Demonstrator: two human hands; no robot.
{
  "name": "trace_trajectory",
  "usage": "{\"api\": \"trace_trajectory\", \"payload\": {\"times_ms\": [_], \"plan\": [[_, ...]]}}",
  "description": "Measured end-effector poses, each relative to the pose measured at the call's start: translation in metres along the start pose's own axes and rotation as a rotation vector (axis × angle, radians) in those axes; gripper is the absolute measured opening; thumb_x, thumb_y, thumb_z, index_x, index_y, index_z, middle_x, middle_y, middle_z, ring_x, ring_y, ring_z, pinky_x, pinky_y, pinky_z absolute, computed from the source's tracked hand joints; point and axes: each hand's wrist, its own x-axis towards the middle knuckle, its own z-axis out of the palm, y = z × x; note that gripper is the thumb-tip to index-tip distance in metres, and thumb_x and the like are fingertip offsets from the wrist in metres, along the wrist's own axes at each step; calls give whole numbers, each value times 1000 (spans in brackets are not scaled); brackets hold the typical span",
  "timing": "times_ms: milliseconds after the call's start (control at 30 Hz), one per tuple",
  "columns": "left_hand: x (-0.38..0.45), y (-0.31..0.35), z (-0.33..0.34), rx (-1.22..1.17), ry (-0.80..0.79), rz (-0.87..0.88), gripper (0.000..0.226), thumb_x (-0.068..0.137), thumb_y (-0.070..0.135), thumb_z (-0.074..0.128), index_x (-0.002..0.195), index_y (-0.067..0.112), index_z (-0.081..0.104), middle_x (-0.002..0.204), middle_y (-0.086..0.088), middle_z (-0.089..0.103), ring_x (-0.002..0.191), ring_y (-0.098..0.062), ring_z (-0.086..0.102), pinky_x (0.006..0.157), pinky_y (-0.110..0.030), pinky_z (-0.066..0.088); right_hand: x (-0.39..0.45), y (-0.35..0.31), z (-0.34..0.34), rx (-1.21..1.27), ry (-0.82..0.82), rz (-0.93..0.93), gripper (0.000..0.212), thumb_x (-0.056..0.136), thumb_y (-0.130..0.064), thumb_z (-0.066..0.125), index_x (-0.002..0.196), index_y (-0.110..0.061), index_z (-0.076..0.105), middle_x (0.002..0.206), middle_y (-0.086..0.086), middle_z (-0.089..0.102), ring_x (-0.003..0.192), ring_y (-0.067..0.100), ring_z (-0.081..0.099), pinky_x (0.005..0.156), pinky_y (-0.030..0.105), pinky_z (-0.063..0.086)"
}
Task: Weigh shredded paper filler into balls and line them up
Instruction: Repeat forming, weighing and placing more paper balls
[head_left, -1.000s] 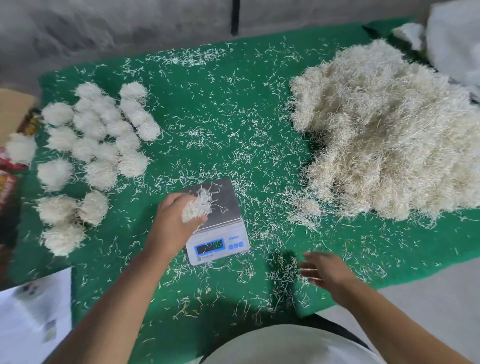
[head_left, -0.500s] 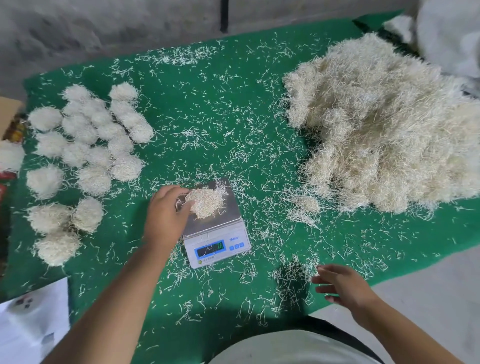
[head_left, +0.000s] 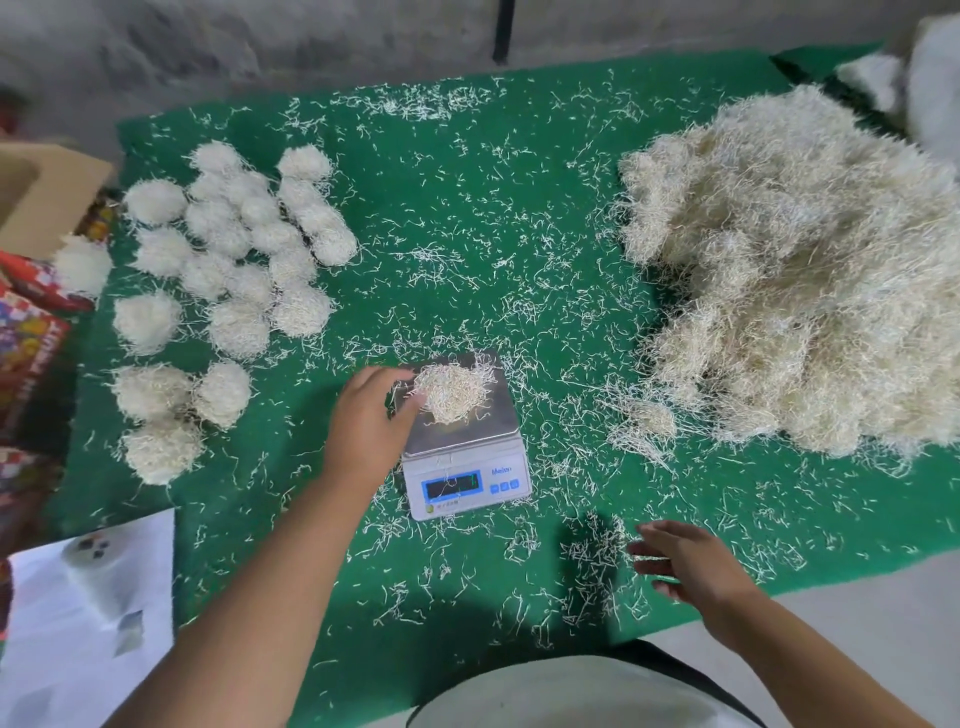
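One filler wad on scale

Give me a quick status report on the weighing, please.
Left hand fingers touching the paper clump on the scale. Right hand open, hovering over the mat. Nothing blocking.

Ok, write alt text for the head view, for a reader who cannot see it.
A left hand touches a clump of shredded paper lying on a small digital scale on a green mat. The right hand hovers open near the mat's front edge. Finished paper balls sit in rows at left; a big loose pile lies at right.
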Motion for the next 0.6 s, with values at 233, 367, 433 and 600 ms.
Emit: {"api": "trace_trajectory", "payload": {"times_ms": [233, 367, 433, 600], "plan": [[-6, -13, -6, -24, 28, -43, 41, 94, 38, 74, 132, 26, 65, 134, 5, 58, 122, -13, 53, 102, -31, 43, 0, -5, 7, -26, -13, 2, 16, 106, -20, 62, 116, -11, 72, 97, 5, 82, 88, 27, 77, 67, 32, 55], [-3, -15, -3, -30, 19, -47, 47, 93, 41, 74, 136, 26, 62, 138, 4, 56, 126, -14, 51, 106, -33, 42, -5, -3, 7, -32, -3, 1, 17, 106, -23, 63, 115, -12, 72, 97, 6, 82, 87, 27, 77, 69, 32, 55], [0, -14, 1, -35, 6, -52, 50, 93, 42, 74, 138, 26, 60, 140, 3, 54, 128, -15, 50, 108, -37, 43, -9, -2, 6, -37, 1, 1, 17, 106, -23, 63, 114, -10, 72, 96, 7, 82, 81, 24, 76, 66, 31, 54], [10, -8, 15, -34, -51, -6, 66, 90, 45, 77, 148, 30, 48, 148, 7, 43, 133, -6, 38, 109, -34, 37, -15, 5, -1, -9, 28, 24, 16, 106, -21, 63, 113, -9, 72, 95, 8, 81, 83, 26, 75, 68, 33, 52]]}}
